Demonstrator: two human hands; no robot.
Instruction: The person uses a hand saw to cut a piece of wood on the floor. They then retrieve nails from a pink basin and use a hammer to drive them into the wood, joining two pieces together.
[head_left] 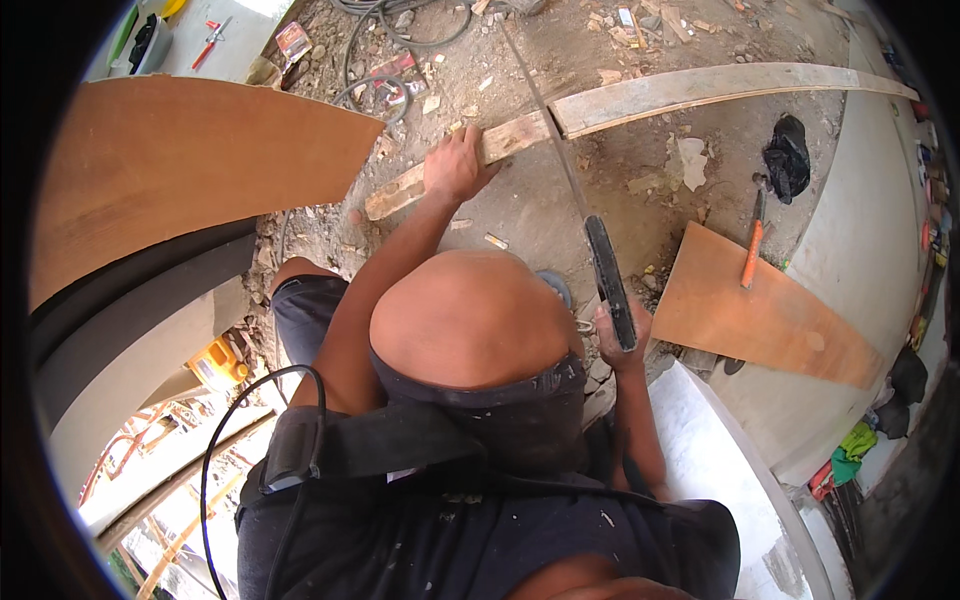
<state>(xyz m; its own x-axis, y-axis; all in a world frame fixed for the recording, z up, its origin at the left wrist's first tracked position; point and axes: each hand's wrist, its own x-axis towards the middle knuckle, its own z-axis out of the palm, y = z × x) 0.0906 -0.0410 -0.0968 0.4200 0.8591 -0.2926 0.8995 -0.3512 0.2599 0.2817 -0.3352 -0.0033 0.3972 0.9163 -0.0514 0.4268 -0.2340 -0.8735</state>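
Observation:
A long pale wooden plank [690, 98] lies across the upper middle of the head view. My left hand [460, 165] is closed over it near its left end. My right hand [625, 330] grips the black handle of a handsaw [609, 270]. The saw's thin blade runs up and away across the plank, at a dark gap in the wood to the right of my left hand. My bent bare knee is between my two arms. What supports the plank underneath cannot be made out.
A hammer with an orange handle [751, 255] lies on a plywood offcut [770, 310] at the right. Beyond it is a black plastic bag [787, 158]. A large brown sheet [200, 140] stands at the left, above a yellow jug [217, 364]. Cable [405, 40] and wood scraps litter the ground.

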